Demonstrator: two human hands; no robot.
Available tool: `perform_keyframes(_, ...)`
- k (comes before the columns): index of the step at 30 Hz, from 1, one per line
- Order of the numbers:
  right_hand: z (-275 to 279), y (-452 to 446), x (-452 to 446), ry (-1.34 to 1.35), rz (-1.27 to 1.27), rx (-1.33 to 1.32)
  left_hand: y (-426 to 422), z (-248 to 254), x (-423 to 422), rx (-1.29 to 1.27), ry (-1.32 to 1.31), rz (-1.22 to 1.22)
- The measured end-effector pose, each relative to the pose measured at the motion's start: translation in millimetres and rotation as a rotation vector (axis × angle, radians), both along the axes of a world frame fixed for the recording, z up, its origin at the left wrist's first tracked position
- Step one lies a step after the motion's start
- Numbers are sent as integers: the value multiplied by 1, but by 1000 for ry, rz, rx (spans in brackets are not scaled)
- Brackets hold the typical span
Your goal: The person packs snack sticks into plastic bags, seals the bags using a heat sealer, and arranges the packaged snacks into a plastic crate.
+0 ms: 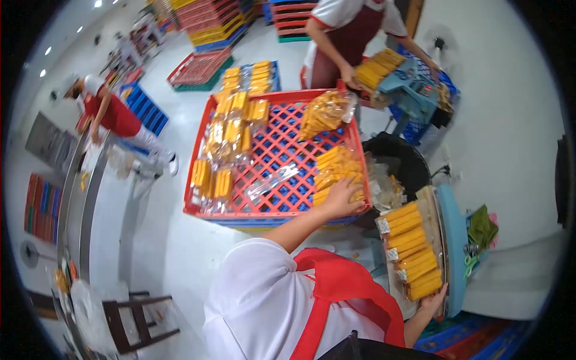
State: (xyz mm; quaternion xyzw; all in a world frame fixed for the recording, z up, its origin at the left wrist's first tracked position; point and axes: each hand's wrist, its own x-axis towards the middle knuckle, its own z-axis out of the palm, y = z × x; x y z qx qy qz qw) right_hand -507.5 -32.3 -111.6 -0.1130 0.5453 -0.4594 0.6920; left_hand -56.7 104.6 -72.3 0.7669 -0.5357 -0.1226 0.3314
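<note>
My left hand (343, 199) reaches into the red crate (288, 214) and lies over packs of yellow sticks (337, 165) at its right side, fingers apart. My right hand (433, 302) is at the near end of a row of yellow stick packs (411, 246) on a light blue sealing machine (451, 252), its fingers curled at the lowest pack. White labels show on the row's left ends. In the crate, more clear packs (231, 132) lie at the left, and a larger bag of yellow pieces (324, 114) sits at the upper right.
A black bin (399, 159) with plastic scraps stands between crate and machine. Across the crate, a co-worker in a dark red apron (363, 36) handles packs at another blue machine (414, 90). Stacked crates (210, 24) stand behind. Another person (114, 108) works at a metal table (90, 204) on the left.
</note>
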Motion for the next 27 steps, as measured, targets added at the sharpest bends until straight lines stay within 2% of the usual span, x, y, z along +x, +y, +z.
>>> perform_keyframes(2,16,8,15,114,-47,40,27,-1,20,16,54,87)
perform_keyframes(3,6,4,14,120,-29,43,38,-3,26,21,98,136)
perform_keyframes(5,-11,-5,6,151,176,-88,57,-21,29,6,123,216)
perform_keyframes(7,-4,-3,11,177,135,-67,69,-23,29,77,194,280)
perform_keyframes(9,-1,-2,9,201,85,-50,71,-25,28,81,238,265)
perform_keyframes(17,10,1,5,-115,18,19,31,-15,29,-17,225,66)
perform_keyframes(20,22,7,18,12,-28,17,22,-23,25,-28,204,64)
perform_keyframes(23,7,1,4,-86,30,-10,23,-32,18,-38,146,41)
perform_keyframes(27,10,-4,5,-30,12,42,31,-29,19,19,210,30)
